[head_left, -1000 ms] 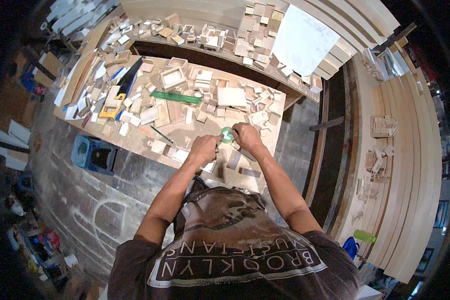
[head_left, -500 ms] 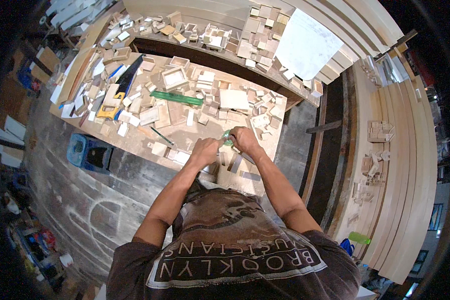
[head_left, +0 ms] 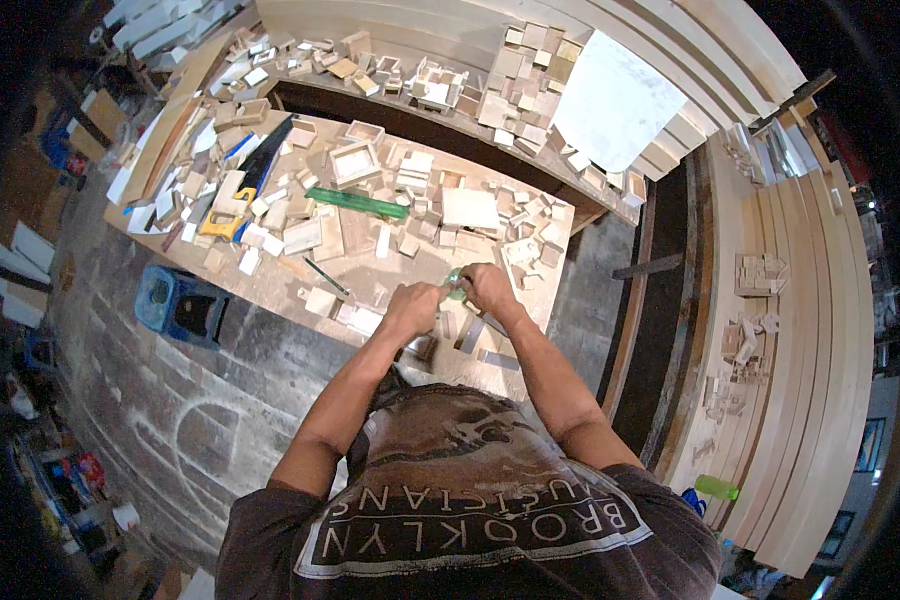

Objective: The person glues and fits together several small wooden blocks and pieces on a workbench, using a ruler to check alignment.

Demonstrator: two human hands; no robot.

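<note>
While we are leaning over the long wooden workbench [head_left: 300, 275], we are bringing both hands together near its front edge, toward the bench's right end. Our left hand [head_left: 413, 307] is curling closed, fingers folded in, and pressing against a small pale green object [head_left: 456, 287] that sits between the two hands; we cannot tell its exact kind. Our right hand [head_left: 488, 288] is also closing around that same green object from the other side, knuckles up, so both hands are gripping it together just above the bench top.

On the bench behind the hands, a long flat green ruler [head_left: 356, 203] is lying across scattered pale wooden blocks [head_left: 530, 250]. Further toward the bench's left end, a hand saw with a dark blade and yellow handle [head_left: 242, 190] is resting among more offcuts. Below the bench's left front edge, a blue plastic stool [head_left: 181, 306] is standing on the grey floor. Off the bench's right end, long pale timber boards [head_left: 820, 330] are lying side by side.
</note>
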